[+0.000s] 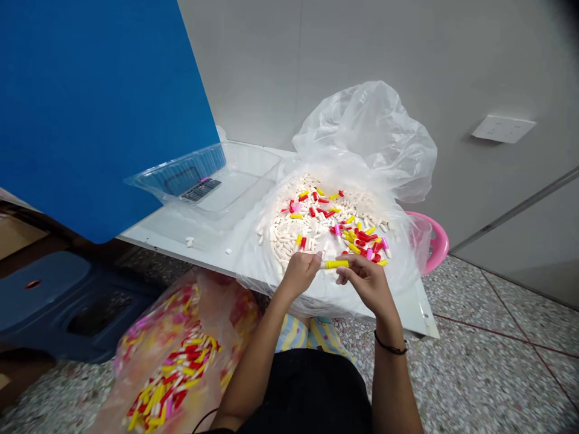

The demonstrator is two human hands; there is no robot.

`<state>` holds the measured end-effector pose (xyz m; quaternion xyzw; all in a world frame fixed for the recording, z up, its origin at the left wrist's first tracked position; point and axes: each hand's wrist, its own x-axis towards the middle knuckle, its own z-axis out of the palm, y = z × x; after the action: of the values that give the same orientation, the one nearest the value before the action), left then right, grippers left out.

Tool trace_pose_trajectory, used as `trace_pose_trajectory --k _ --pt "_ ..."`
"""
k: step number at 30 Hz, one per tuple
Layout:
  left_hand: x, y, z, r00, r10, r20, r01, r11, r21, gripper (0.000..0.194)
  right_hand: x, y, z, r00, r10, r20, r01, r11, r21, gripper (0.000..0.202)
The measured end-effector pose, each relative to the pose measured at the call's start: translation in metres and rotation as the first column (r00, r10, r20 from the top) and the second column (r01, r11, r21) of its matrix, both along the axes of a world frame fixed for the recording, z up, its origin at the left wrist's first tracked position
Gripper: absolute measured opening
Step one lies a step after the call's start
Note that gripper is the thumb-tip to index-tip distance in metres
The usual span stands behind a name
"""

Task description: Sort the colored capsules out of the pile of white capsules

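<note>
Grey wall (253, 72) is standing behind a white table (418, 301), with a socket (504, 129) sitting up on the right and a blue panel (90, 108) looming on the left. Right at the near edge, both hands are meeting over an open plastic bag (253, 265) that is spreading across the tabletop. The left hand (301, 274) is closing in a tight pinch, thumb and fingers holding the white end of a tube (337, 264). Over on the other side, the right hand (367, 280) is curling partly open, its fingertips reaching the yellow end; whether they are gripping it, I cannot tell. That tube is lying level between the two hands, just above the bag. Behind it, white pieces (284, 232) are heaping up, with red, yellow and pink ones mixing among them. A clear tray (244, 166) is resting left of the heap, two little white bits (189, 242) are lying near the table edge, and down below, a second bag (181, 361) is bulging with coloured pieces beside a blue stool (40, 289).
</note>
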<state>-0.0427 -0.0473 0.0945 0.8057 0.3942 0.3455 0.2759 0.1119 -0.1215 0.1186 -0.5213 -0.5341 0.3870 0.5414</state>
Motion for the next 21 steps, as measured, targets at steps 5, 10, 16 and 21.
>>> trace_pose_trajectory --k 5,10,16,21 --pt "0.005 -0.005 -0.003 0.996 0.073 -0.055 -0.055 0.96 0.273 0.047 -0.003 -0.002 0.002 0.993 -0.115 0.015 0.116 0.99 -0.081 0.031" --pt "0.009 -0.005 -0.011 0.99 0.117 -0.074 -0.077 0.91 0.407 0.044 -0.003 0.005 -0.007 0.981 -0.187 0.041 0.191 0.974 -0.124 0.04" --pt "0.008 0.005 -0.02 0.961 0.215 -0.176 -0.154 0.94 0.306 0.045 0.001 0.02 -0.031 0.985 -0.171 -0.005 0.168 0.975 -0.142 0.049" --pt "-0.006 0.028 -0.03 0.845 0.442 -0.301 -0.41 0.897 0.164 0.037 0.033 0.027 -0.063 0.935 -0.283 0.215 0.302 0.951 -0.061 0.034"
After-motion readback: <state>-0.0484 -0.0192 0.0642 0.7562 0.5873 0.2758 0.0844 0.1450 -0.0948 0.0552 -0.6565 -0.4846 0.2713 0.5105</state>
